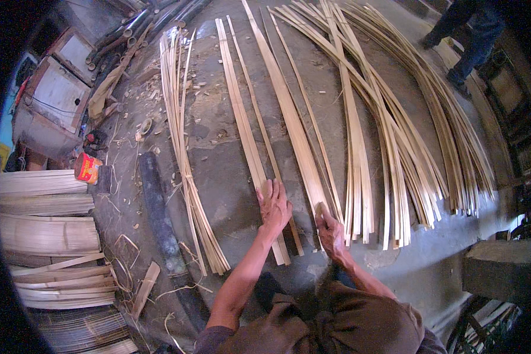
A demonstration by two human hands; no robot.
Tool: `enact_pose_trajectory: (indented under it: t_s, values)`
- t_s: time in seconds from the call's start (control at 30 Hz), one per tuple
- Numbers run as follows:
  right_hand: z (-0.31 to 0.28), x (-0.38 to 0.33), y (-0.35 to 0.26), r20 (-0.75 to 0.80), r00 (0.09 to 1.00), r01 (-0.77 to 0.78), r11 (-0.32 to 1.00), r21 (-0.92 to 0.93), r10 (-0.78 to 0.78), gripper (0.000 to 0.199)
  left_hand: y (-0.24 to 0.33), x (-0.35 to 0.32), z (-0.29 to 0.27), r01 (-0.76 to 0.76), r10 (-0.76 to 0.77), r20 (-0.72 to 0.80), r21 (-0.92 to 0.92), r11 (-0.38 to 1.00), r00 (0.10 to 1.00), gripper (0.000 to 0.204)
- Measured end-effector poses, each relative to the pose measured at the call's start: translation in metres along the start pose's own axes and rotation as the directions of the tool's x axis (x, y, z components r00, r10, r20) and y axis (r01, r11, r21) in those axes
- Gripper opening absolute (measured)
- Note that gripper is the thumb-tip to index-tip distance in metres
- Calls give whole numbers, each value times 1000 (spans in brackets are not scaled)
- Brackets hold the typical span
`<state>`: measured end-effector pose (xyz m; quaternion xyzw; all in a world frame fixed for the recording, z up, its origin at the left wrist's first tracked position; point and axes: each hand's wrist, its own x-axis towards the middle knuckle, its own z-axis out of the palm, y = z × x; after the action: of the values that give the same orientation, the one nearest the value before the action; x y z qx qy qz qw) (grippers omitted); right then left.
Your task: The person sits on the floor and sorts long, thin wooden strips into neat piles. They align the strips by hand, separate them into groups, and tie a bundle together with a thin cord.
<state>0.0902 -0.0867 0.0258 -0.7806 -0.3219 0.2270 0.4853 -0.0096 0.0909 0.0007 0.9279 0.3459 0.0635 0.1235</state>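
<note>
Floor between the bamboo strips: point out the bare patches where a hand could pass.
Widest bare concrete floor lies between the thin strip bundle and the flat strips under the left hand. A narrower gap runs between the right hand's strip and the crossing bundles; those crowd the right. Left, stacked mats and scraps.

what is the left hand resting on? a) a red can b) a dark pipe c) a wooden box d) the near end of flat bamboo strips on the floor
d: the left hand lies palm down on the near end of the flat bamboo strips spread on the floor, while the red can and dark pipe lie well off to its left.
</note>
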Motion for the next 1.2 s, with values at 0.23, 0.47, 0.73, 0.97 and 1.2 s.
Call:
enact_pose_trajectory:
  t_s: [0.23,0.47,0.73,0.97,1.2]
  values:
    - [31,-12,10,103,995,-15,993,117,3,45,6,-13,3,12,-12,0,-31,999,1000,67]
    - [29,-11,14,272,962,46,985,-165,1,46,2,-24,9,-20,17,-49,-56,998,999,62]
    - [27,-8,5,359,932,86,934,-345,47,52,-4,-26,11,-45,45,-25,-14,999,999,59]
    - [22,-10,-5,359,933,79,946,-315,42,48,-2,-25,7,-12,12,27,-23,1000,1000,58]
    - [20,-16,11,364,931,160,916,-368,-17,56,-1,-21,9,-14,14,-16,-31,999,1000,61]
